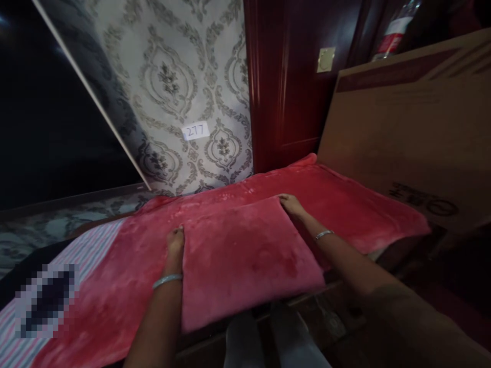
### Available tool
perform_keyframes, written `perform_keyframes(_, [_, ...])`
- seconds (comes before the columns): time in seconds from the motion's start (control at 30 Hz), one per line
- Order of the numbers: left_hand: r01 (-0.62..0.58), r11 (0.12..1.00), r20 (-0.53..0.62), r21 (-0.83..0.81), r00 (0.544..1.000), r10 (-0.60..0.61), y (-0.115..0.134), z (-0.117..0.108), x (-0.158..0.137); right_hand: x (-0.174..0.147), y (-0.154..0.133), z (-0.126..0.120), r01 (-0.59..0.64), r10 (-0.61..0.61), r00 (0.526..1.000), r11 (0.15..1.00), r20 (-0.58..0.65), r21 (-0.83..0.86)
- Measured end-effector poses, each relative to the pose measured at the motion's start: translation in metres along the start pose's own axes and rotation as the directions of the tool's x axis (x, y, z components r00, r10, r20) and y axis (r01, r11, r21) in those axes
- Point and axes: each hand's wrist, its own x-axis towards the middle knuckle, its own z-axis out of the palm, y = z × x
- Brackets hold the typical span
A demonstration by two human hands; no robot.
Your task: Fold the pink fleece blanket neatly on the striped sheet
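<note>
A rectangular pink-red plush cloth [245, 255] is spread flat in front of me, its near edge reaching the front of the surface. My left hand [176, 239] is closed on its far left corner. At the far right corner, my right hand [292, 205] pinches the edge between thumb and fingers. Underneath and around it lies a larger red plush blanket [345, 204] of similar fabric. Whether the cloth is one layer or folded, I cannot tell.
Striped fabric [95, 245] shows at the left beside a pixelated patch. A large cardboard box [402, 128] stands at the right, with a plastic bottle [393, 36] behind it. Beyond the blanket are patterned wallpaper [172, 82], a dark red door [284, 92] and a large black screen [57, 112].
</note>
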Motion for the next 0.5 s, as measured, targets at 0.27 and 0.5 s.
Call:
perform_keyframes(0.27, [0.057,0.997,-0.008,0.051,0.998,-0.057,0.017,-0.004,-0.008,-0.007,-0.018,-0.005,-0.03,0.03,0.997,1.0,0.065,0.003])
perform_keyframes(0.5, [0.071,0.993,0.006,0.093,0.997,-0.072,0.022,-0.004,-0.011,0.0,-0.017,0.01,-0.071,0.071,0.997,0.996,0.0,-0.051])
